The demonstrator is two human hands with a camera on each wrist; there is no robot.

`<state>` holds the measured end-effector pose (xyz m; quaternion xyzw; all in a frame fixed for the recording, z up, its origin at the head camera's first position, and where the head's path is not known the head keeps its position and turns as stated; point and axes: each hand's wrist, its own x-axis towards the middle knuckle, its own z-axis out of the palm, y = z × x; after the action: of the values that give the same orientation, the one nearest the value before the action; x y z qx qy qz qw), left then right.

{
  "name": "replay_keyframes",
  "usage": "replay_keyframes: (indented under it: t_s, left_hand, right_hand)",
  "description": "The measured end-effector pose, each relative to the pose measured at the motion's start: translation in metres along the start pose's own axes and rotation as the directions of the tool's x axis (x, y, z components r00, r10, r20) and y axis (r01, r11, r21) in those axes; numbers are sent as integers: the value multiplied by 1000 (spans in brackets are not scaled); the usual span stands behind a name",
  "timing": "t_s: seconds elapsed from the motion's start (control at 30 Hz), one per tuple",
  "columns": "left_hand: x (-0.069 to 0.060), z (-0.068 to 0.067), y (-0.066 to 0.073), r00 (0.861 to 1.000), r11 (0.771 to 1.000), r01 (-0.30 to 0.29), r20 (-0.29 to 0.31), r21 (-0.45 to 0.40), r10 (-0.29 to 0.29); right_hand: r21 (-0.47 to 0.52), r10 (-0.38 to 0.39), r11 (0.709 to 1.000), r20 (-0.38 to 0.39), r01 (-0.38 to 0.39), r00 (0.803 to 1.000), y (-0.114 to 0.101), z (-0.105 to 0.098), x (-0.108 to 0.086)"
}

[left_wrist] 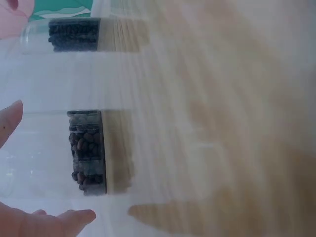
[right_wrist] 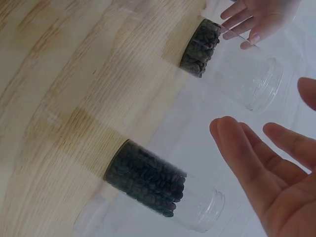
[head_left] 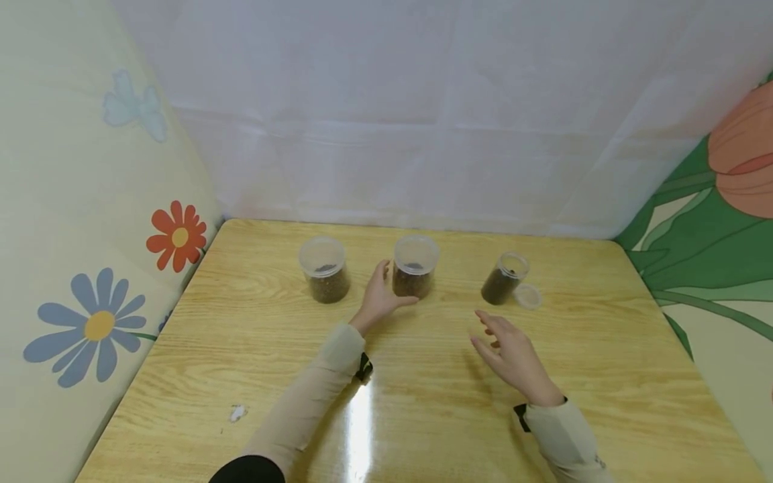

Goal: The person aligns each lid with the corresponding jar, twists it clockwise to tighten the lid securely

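Note:
My left hand point(head_left: 380, 298) reaches around the near left side of the middle clear jar point(head_left: 414, 278), thumb and fingers spread. In the left wrist view, gaps show between the fingertips and this jar point(left_wrist: 88, 155), which holds a shallow layer of what look like coffee beans. My right hand point(head_left: 510, 352) hovers over the table with loosely bent fingers, holding nothing. Beyond it stands a narrower clear jar point(head_left: 502, 282), filled higher with dark beans point(right_wrist: 145, 180). A round clear lid point(head_left: 528, 296) lies to the right of the narrow jar.
Another wide jar point(head_left: 326, 275) with beans stands upright to the left of the left hand. All sit toward the back of the wooden table point(head_left: 423, 402), before a white cloth backdrop point(head_left: 398, 134). A pale worn patch point(head_left: 238, 412) marks the table's left front.

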<state>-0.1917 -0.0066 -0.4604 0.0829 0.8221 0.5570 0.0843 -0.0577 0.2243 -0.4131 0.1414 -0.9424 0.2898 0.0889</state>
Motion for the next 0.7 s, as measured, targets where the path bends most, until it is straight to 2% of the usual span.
replay_keyframes:
  t_s: [0.1, 0.23, 0.47, 0.7]
  left_hand:
    - [-6, -5, 0, 999, 999, 39, 6, -21, -39]
    - [-16, -11, 2, 999, 998, 47, 4, -41, -47]
    - [-33, -17, 2, 999, 998, -41, 10, -50, 41]
    - [-51, -22, 2, 993, 991, -118, 16, -61, 119]
  right_hand:
    - [-2, -1, 1000, -15, 1, 1000, 1, 0, 0]
    - [-11, 7, 1000, -45, -8, 999, 0, 0, 1]
    - [-2, 52, 999, -66, -52, 996, 0, 0, 1]
    - [-8, 49, 999, -85, -50, 995, 2, 0, -1]
